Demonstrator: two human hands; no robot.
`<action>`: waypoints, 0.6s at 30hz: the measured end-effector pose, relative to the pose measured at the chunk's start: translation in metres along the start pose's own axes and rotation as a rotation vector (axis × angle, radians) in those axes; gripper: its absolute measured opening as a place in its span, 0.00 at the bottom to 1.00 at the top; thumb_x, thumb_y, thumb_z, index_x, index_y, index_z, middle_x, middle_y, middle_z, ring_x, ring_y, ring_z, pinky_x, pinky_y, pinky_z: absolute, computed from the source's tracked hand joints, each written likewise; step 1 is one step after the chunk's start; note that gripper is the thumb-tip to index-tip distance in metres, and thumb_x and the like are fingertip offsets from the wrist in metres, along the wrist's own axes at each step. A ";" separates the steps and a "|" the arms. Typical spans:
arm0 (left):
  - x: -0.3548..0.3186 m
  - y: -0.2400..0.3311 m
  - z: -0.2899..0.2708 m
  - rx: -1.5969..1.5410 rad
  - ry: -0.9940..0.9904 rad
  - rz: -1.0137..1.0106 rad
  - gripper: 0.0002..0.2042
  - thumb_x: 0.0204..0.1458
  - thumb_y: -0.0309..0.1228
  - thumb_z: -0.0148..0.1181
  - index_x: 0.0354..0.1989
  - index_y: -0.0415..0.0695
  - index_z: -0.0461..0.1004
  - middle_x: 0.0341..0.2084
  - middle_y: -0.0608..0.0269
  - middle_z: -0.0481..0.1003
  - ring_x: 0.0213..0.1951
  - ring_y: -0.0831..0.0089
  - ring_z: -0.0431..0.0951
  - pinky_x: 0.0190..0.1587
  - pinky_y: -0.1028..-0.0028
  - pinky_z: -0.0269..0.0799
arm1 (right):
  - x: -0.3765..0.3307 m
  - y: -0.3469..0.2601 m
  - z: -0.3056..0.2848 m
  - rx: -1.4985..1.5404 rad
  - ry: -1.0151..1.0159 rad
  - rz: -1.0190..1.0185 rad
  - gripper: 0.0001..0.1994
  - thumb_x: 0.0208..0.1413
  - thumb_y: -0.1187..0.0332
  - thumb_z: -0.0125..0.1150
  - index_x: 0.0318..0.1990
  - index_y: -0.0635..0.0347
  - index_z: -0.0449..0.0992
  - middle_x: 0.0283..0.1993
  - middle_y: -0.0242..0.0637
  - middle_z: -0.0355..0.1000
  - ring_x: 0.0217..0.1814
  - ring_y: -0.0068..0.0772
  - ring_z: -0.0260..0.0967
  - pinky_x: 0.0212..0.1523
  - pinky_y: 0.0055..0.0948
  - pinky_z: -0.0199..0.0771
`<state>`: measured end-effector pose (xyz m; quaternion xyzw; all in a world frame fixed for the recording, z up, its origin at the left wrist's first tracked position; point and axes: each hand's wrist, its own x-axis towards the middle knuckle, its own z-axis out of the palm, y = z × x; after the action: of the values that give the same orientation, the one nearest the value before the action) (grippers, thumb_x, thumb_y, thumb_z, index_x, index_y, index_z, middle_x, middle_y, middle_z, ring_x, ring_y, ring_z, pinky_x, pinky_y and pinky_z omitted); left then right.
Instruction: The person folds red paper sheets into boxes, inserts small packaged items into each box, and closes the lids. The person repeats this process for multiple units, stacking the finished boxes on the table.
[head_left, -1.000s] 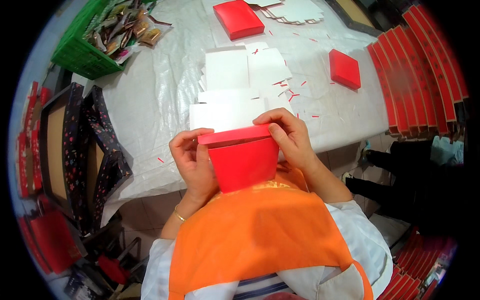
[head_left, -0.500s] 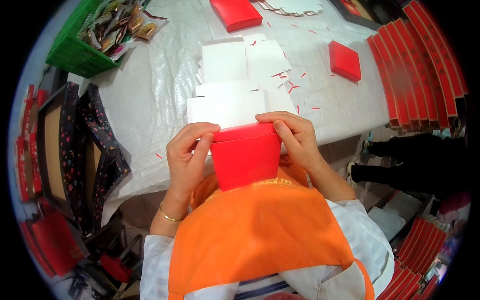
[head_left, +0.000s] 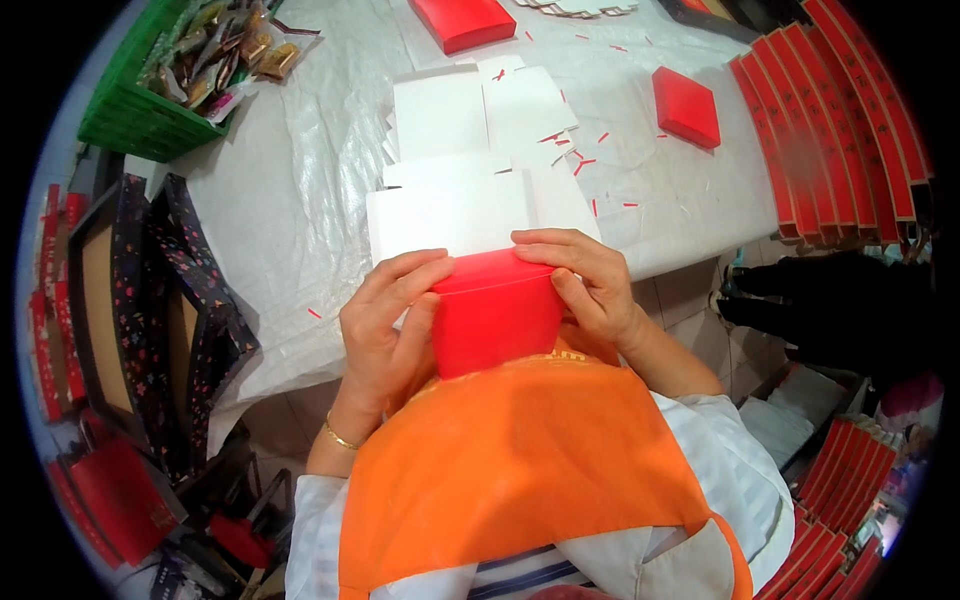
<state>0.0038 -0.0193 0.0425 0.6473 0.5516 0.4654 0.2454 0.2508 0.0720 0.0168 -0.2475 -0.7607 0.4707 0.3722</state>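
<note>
Between both hands I hold a red folded-card box [head_left: 497, 325] upright against my orange apron, at the table's front edge. My left hand [head_left: 392, 308] grips its left upper corner, fingers over the top and thumb at the side. At the opposite upper corner, my right hand [head_left: 592, 285] grips in much the same way. A crease or flap line runs across the box near its top. Just beyond it lie overlapping flat white card blanks [head_left: 450, 215]. The box's far side is hidden from me.
Two red boxes, one smaller [head_left: 686, 108] and one larger [head_left: 463, 22], lie farther back among red paper scraps. A green crate [head_left: 150, 125] of wrapped packets stands far left. Dark floral trays [head_left: 120, 330] stand left; red cartons [head_left: 820, 140] are stacked right. Someone in dark trousers [head_left: 810, 310] is at right.
My left hand has shifted slightly right, its fingers reaching farther over the box's top edge. The box has moved a little to the right and stays in both hands.
</note>
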 end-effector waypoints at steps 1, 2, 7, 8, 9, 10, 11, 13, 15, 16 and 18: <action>-0.001 0.000 0.002 0.006 0.006 0.011 0.12 0.59 0.23 0.56 0.48 0.39 0.81 0.47 0.51 0.80 0.48 0.61 0.81 0.50 0.69 0.75 | -0.001 0.002 0.002 0.028 0.005 0.009 0.14 0.61 0.76 0.52 0.51 0.67 0.79 0.56 0.52 0.76 0.58 0.44 0.74 0.59 0.36 0.72; -0.002 -0.001 0.004 0.012 0.012 0.022 0.12 0.57 0.22 0.57 0.48 0.40 0.81 0.47 0.51 0.79 0.47 0.61 0.81 0.50 0.69 0.76 | -0.003 0.004 0.003 0.056 0.010 0.017 0.14 0.61 0.76 0.52 0.51 0.66 0.79 0.56 0.51 0.75 0.58 0.44 0.74 0.59 0.36 0.72; -0.011 -0.011 0.010 -0.158 0.023 0.018 0.14 0.53 0.19 0.58 0.48 0.41 0.78 0.51 0.49 0.76 0.52 0.58 0.78 0.54 0.66 0.73 | -0.002 0.002 0.009 0.143 0.058 0.028 0.13 0.59 0.77 0.54 0.49 0.64 0.80 0.56 0.49 0.75 0.58 0.42 0.74 0.58 0.36 0.73; -0.015 -0.016 0.017 -0.231 0.039 0.002 0.14 0.53 0.19 0.58 0.48 0.41 0.77 0.53 0.49 0.74 0.54 0.58 0.76 0.56 0.64 0.71 | -0.001 0.001 0.013 0.176 0.074 0.056 0.12 0.58 0.77 0.55 0.48 0.64 0.80 0.55 0.48 0.75 0.58 0.42 0.74 0.58 0.36 0.72; -0.017 -0.018 0.024 -0.303 0.054 -0.015 0.14 0.53 0.20 0.57 0.49 0.41 0.75 0.54 0.48 0.73 0.56 0.57 0.74 0.58 0.63 0.69 | 0.000 -0.001 0.016 0.208 0.089 0.084 0.12 0.57 0.77 0.56 0.47 0.64 0.80 0.55 0.48 0.75 0.57 0.41 0.74 0.58 0.35 0.72; -0.018 -0.020 0.029 -0.308 0.048 -0.013 0.14 0.54 0.20 0.57 0.49 0.41 0.73 0.56 0.47 0.71 0.57 0.57 0.72 0.60 0.62 0.67 | 0.001 0.000 0.019 0.192 0.080 0.087 0.12 0.57 0.78 0.56 0.46 0.63 0.80 0.55 0.47 0.75 0.57 0.41 0.73 0.58 0.35 0.72; -0.019 -0.021 0.035 -0.312 0.041 -0.012 0.14 0.54 0.20 0.57 0.50 0.42 0.72 0.57 0.47 0.69 0.58 0.56 0.70 0.61 0.61 0.65 | 0.001 0.001 0.021 0.176 0.070 0.090 0.11 0.56 0.78 0.56 0.45 0.63 0.80 0.54 0.46 0.74 0.57 0.41 0.73 0.58 0.35 0.72; -0.021 -0.026 0.038 -0.333 0.000 -0.006 0.15 0.55 0.23 0.58 0.51 0.43 0.69 0.61 0.44 0.64 0.61 0.56 0.66 0.63 0.60 0.61 | 0.002 0.000 0.023 0.163 0.059 0.111 0.11 0.54 0.78 0.57 0.44 0.63 0.80 0.54 0.45 0.74 0.57 0.40 0.73 0.59 0.35 0.71; -0.021 -0.024 0.037 -0.317 0.023 -0.032 0.16 0.56 0.24 0.58 0.53 0.43 0.69 0.62 0.43 0.63 0.61 0.56 0.65 0.64 0.61 0.61 | 0.003 -0.006 0.023 0.168 0.054 0.146 0.11 0.53 0.79 0.57 0.44 0.63 0.80 0.54 0.45 0.73 0.57 0.40 0.72 0.59 0.35 0.71; -0.020 -0.024 0.036 -0.305 0.036 -0.040 0.16 0.56 0.25 0.58 0.54 0.42 0.68 0.62 0.43 0.63 0.61 0.56 0.65 0.64 0.61 0.61 | 0.005 -0.007 0.023 0.137 0.074 0.128 0.11 0.53 0.79 0.57 0.43 0.63 0.80 0.54 0.45 0.73 0.57 0.40 0.72 0.59 0.35 0.71; -0.017 -0.020 0.045 -0.444 0.128 -0.081 0.19 0.59 0.31 0.57 0.58 0.42 0.66 0.66 0.44 0.60 0.64 0.58 0.63 0.67 0.61 0.56 | 0.008 -0.008 0.023 0.076 0.112 0.092 0.11 0.53 0.79 0.57 0.43 0.63 0.80 0.54 0.44 0.73 0.58 0.40 0.72 0.59 0.35 0.71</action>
<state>0.0340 -0.0207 0.0004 0.5241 0.4754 0.6052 0.3648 0.2274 0.0619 0.0197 -0.2940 -0.7081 0.5011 0.4013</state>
